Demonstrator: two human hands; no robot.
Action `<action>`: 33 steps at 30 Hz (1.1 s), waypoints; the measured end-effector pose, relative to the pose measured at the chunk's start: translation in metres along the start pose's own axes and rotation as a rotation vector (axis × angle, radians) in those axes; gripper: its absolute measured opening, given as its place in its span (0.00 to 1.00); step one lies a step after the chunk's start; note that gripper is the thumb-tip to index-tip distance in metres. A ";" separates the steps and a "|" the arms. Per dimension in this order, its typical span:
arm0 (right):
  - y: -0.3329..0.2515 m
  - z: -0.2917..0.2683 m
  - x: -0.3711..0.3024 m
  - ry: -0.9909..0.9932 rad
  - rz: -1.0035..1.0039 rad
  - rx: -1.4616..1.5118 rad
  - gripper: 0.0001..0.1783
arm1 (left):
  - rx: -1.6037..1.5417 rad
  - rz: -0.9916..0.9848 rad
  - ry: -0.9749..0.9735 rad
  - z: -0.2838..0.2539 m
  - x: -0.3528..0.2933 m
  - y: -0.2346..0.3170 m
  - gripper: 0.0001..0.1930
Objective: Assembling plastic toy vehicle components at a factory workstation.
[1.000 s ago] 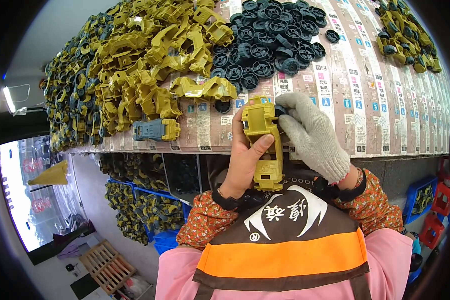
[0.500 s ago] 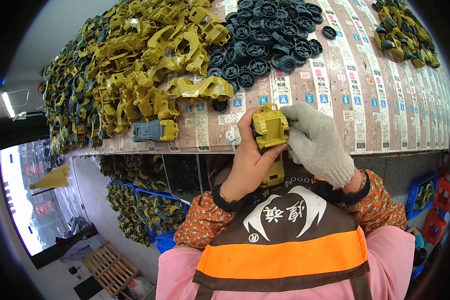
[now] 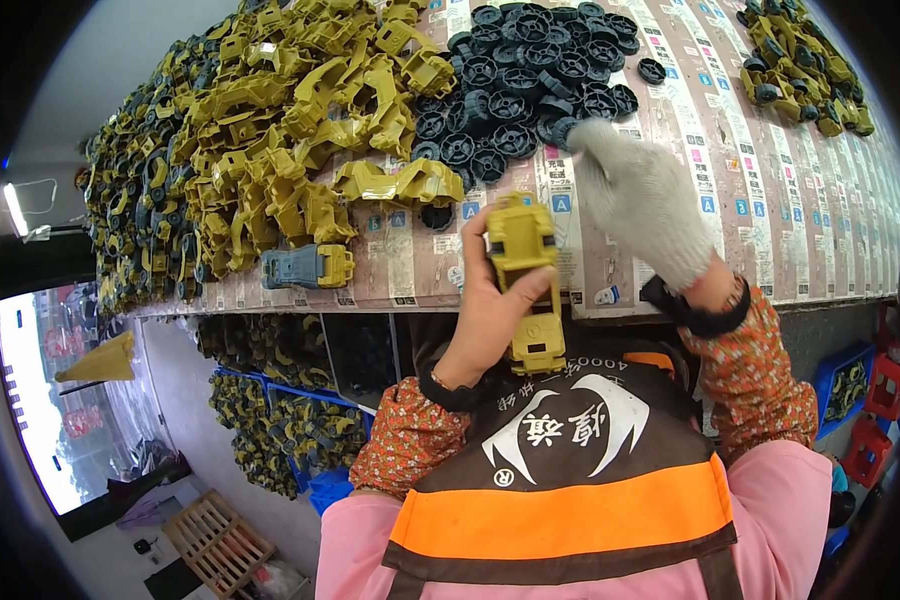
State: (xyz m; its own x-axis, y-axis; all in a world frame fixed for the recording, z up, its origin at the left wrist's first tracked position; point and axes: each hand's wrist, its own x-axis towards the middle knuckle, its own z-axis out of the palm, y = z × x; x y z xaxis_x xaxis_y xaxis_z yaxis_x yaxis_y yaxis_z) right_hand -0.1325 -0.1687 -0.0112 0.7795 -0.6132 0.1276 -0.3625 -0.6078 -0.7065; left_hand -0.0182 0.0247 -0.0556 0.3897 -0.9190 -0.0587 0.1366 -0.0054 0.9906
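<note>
My left hand [image 3: 488, 318] is closed around a yellow plastic toy vehicle body [image 3: 522, 245], its thumb laid across the middle. The piece stands lengthwise over the table's front edge, with its lower end in front of my apron. My right hand [image 3: 638, 195], in a grey knitted glove, reaches to the near right edge of a heap of black toy wheels [image 3: 515, 80]. Its bent fingertips pinch a black wheel [image 3: 562, 131], which the glove partly covers. A single loose wheel [image 3: 436, 216] lies left of the held body.
Many yellow body shells [image 3: 300, 130] are heaped on the left of the table [image 3: 670, 270]. A grey-and-yellow toy vehicle [image 3: 308, 267] lies at the front edge. More parts [image 3: 805, 70] form a pile at far right. Below stand blue crates [image 3: 295, 385] and red stools [image 3: 885, 385].
My right hand has left the toy body and moved up to the wheels. My left hand has turned the body, so its long side now shows.
</note>
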 end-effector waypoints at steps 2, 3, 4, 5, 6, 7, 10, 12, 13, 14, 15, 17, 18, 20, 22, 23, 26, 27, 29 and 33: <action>-0.002 -0.003 0.016 0.229 -0.160 -0.471 0.15 | -0.333 -0.158 0.134 0.002 -0.002 0.008 0.37; -0.002 0.002 0.024 0.194 -0.195 -0.495 0.15 | -0.363 -0.123 0.161 -0.002 -0.002 0.004 0.35; 0.004 0.007 0.028 0.196 -0.194 -0.496 0.15 | -0.363 -0.123 0.159 -0.003 -0.002 0.005 0.35; 0.013 0.015 0.031 0.158 -0.243 -0.616 0.12 | -0.377 -0.148 0.161 -0.004 -0.003 0.006 0.35; 0.015 0.019 0.033 0.117 -0.299 -0.731 0.08 | -0.391 -0.171 0.171 -0.006 -0.004 0.006 0.35; 0.016 0.020 0.033 0.143 -0.309 -0.744 0.10 | -0.421 -0.150 0.197 -0.005 -0.005 0.006 0.34; 0.006 0.011 0.022 0.177 -0.255 -0.536 0.14 | -0.562 -0.130 0.216 -0.006 -0.010 0.010 0.30; -0.014 0.003 0.005 0.111 -0.191 -0.409 0.15 | -0.550 -0.110 0.285 -0.007 -0.012 0.010 0.25; -0.021 -0.006 -0.005 -0.066 -0.091 -0.135 0.17 | -0.540 -0.096 0.328 -0.007 -0.011 0.010 0.20; -0.025 -0.009 -0.015 -0.239 0.011 0.141 0.18 | -0.544 -0.097 0.326 -0.008 -0.013 0.011 0.20; -0.026 -0.012 -0.025 -0.231 0.017 0.135 0.18 | -0.562 -0.100 0.292 -0.008 -0.012 0.014 0.19; -0.026 -0.009 -0.040 -0.457 0.159 0.552 0.21 | -0.572 -0.090 0.323 -0.007 -0.010 0.010 0.18; -0.029 -0.009 -0.046 -0.458 0.161 0.553 0.21 | -0.572 -0.093 0.324 -0.007 -0.010 0.010 0.18; -0.036 -0.011 -0.056 -0.534 0.244 0.672 0.22 | -0.571 -0.063 0.300 -0.006 -0.011 0.011 0.18; -0.034 -0.007 -0.066 -0.535 0.270 0.771 0.24 | -0.545 -0.040 0.336 -0.005 -0.009 0.008 0.18; -0.033 -0.005 -0.070 -0.536 0.291 0.837 0.25 | -0.519 -0.013 0.375 -0.005 -0.009 0.007 0.19; -0.030 0.003 -0.078 -0.507 0.318 0.969 0.27 | -0.491 -0.006 0.364 -0.006 -0.009 0.007 0.19; -0.031 0.004 -0.079 -0.489 0.351 1.003 0.27 | -0.489 -0.007 0.366 -0.007 -0.009 0.006 0.19; -0.030 0.006 -0.080 -0.474 0.383 1.038 0.26 | -0.461 0.020 0.403 -0.007 -0.008 0.002 0.19; -0.023 0.006 -0.083 -0.500 0.531 1.188 0.24 | -0.418 0.010 0.417 -0.006 -0.010 0.004 0.19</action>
State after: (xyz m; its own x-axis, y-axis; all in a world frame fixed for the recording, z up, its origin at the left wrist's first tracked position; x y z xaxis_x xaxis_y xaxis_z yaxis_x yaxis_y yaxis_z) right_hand -0.1859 -0.1009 -0.0102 0.8762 -0.2364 -0.4199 -0.2199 0.5793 -0.7849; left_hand -0.0160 0.0363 -0.0515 0.7065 -0.6851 -0.1773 0.4456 0.2361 0.8636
